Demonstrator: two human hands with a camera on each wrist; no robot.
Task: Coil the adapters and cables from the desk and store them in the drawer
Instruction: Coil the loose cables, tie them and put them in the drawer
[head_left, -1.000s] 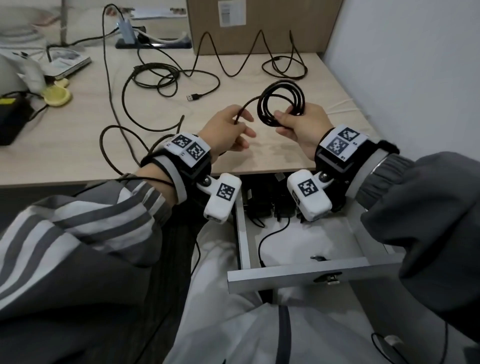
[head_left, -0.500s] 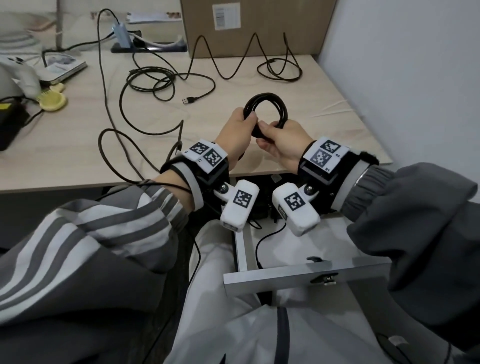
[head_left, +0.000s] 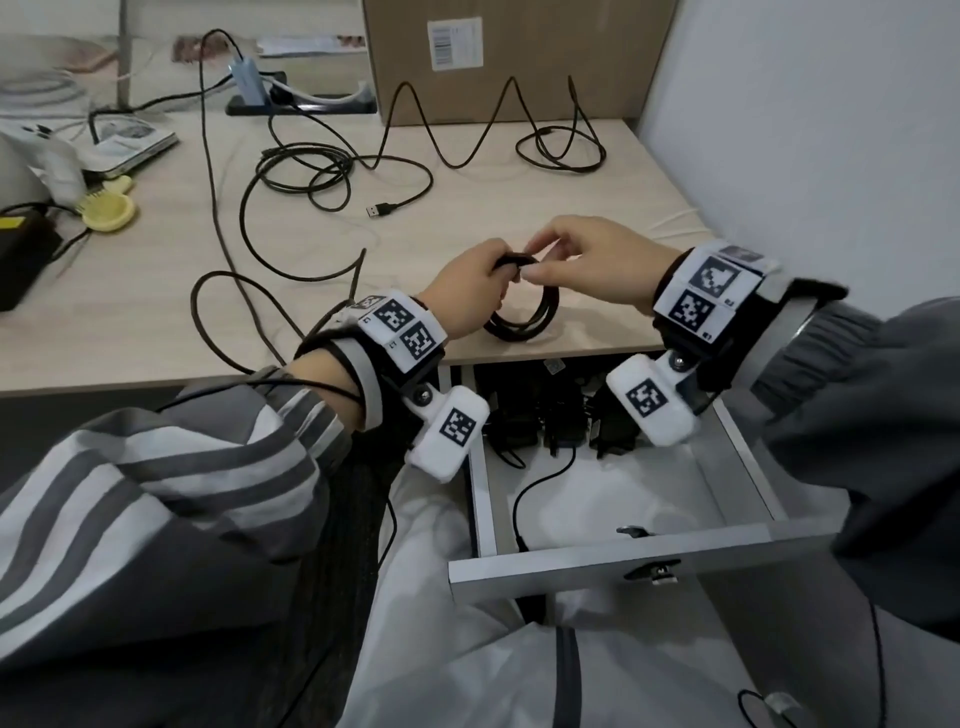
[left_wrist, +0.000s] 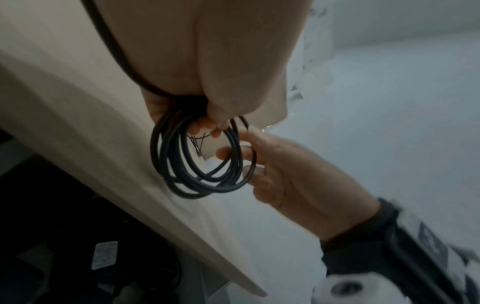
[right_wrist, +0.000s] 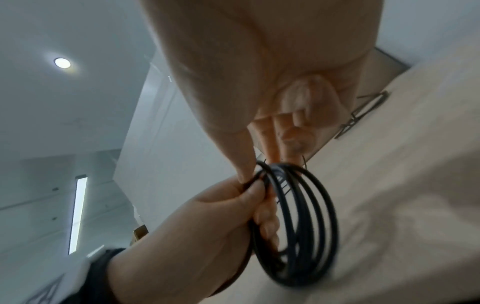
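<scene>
Pale wood-grain desk (head_left: 467, 218) fills the head view, with a grey wall to its right; against the desk's near edge my left hand (head_left: 467, 291) grips the top of a small coiled black cable (head_left: 524, 317), fingers curled round the bundled loops, and my right hand (head_left: 597, 265) pinches the same top between thumb and fingertips; the coil hangs from both hands just over the desk's front edge; below that edge the open white metal drawer (head_left: 613, 564) holds black adapters (head_left: 561, 421) at its back and a thin black lead; farther back on the desk lie loose black cables (head_left: 332, 171), one ending in a USB plug (head_left: 382, 210), before a brown cardboard box (head_left: 519, 57); a yellow round brush (head_left: 106, 213) sits at the desk's left.

Left wrist view: my left hand (left_wrist: 207, 61) clamps the coil (left_wrist: 197, 160) at its top, loops dangling beside the desk edge (left_wrist: 103, 144); my right hand (left_wrist: 285, 174) touches the loops from the right, fingers loosely bent.

Right wrist view: my right thumb and fingertips nip the coil (right_wrist: 298, 226) at its top; my left hand (right_wrist: 207, 236) wraps the strands below, over the desk (right_wrist: 389, 185).
</scene>
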